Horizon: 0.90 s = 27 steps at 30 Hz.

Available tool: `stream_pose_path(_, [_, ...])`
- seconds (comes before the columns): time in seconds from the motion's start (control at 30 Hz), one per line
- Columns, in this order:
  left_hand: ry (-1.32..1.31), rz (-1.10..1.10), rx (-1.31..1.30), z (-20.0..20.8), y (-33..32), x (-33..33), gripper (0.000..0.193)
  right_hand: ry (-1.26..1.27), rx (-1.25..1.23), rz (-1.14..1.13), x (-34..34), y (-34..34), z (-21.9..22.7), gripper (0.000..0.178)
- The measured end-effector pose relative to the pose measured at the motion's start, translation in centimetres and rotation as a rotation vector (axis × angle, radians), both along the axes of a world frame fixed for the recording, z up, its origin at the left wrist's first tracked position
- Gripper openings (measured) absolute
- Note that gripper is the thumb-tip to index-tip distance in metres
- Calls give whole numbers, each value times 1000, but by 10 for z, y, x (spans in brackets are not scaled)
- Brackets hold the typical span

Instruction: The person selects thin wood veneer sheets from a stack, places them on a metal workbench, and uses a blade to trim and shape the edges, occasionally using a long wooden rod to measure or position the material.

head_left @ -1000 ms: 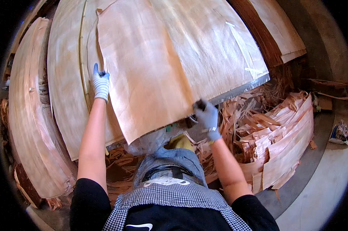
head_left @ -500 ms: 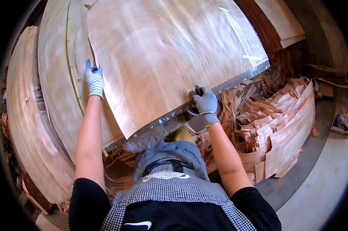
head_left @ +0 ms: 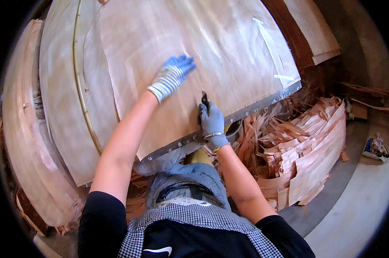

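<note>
Tan veneer sheet [head_left: 136, 56] runs lengthwise from dark surface edge [head_left: 285, 92] — left hand [head_left: 173, 76] atop, released; edge-side right hand [head_left: 213, 122] clenches slim black tool [head_left: 204, 99].

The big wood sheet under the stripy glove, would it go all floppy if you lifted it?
Probably a bit floppy: the wood sheet looks very thin for its width. It might split easily too, since the similar-looking wood scraps nearby are ragged.

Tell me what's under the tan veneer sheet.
Past the tan veneer sheet, a dark edge shows at its near side, paler veneer at left; the rest is covered.
</note>
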State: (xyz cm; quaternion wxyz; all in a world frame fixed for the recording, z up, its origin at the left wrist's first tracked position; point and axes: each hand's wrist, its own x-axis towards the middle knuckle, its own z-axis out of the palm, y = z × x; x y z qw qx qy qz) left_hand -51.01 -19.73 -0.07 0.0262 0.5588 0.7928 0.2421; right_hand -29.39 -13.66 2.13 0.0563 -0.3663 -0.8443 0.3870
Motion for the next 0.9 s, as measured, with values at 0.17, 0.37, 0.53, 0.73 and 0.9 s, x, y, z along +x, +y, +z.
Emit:
stream_pose_path(0.17, [125, 193, -5, -22, 7, -55, 41, -285, 56, 99, -27, 1, 15, 23])
stream_pose_path(0.37, [57, 259, 3, -15, 23, -50, 40, -356, 178, 103, -172, 31, 19, 28])
stream_pose_path(0.53, [92, 228, -171, -1, 12, -47, 44, -549, 104, 159, -126, -11, 18, 25])
stream_pose_path(0.73, [81, 227, -233, 11, 16, -32, 67, -450, 251, 387, 53, -45, 9, 21])
stream_pose_path(0.9, [58, 239, -216, 6, 9, -34, 71, -569, 280, 441, 114, -15, 30, 17])
